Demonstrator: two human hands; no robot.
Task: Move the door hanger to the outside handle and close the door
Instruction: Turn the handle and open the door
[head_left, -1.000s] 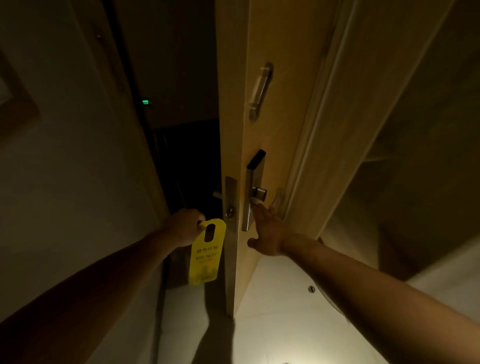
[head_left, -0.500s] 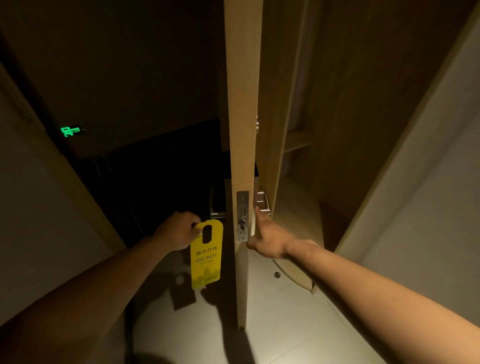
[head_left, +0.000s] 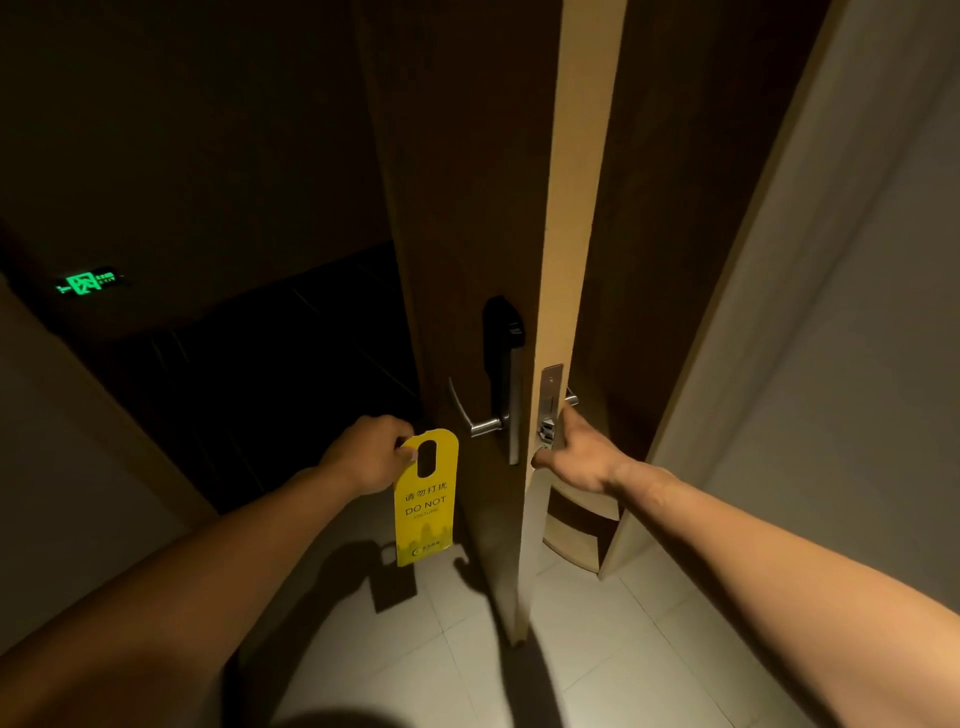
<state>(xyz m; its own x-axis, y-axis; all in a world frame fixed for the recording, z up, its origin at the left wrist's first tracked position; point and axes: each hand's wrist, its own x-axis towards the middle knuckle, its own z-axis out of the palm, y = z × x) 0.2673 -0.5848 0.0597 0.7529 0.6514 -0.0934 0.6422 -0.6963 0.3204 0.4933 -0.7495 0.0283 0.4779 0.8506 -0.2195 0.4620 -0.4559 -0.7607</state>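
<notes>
The wooden door (head_left: 571, 218) stands open, edge-on to me, with its dark outer face turned left. A yellow "DO NOT DISTURB" door hanger (head_left: 426, 499) hangs upright from my left hand (head_left: 369, 454), which pinches its top beside the oval hole. The silver outside handle (head_left: 475, 415) sticks out just right of and slightly above the hanger, under a black lock panel (head_left: 500, 343). My right hand (head_left: 579, 457) presses against the inner side of the door by the latch plate (head_left: 549, 405), fingers reaching the mostly hidden inside handle (head_left: 570, 399).
A dark corridor lies beyond the doorway, with a green exit sign (head_left: 85, 283) glowing at the left. The door frame (head_left: 104, 415) runs along the left, a pale wall (head_left: 857, 364) stands on the right. Light floor tiles (head_left: 597, 649) spread below.
The door has swung further open, so its outer face and outside handle now show. My left hand has carried the hanger up toward that handle. My right hand stays at the inside handle.
</notes>
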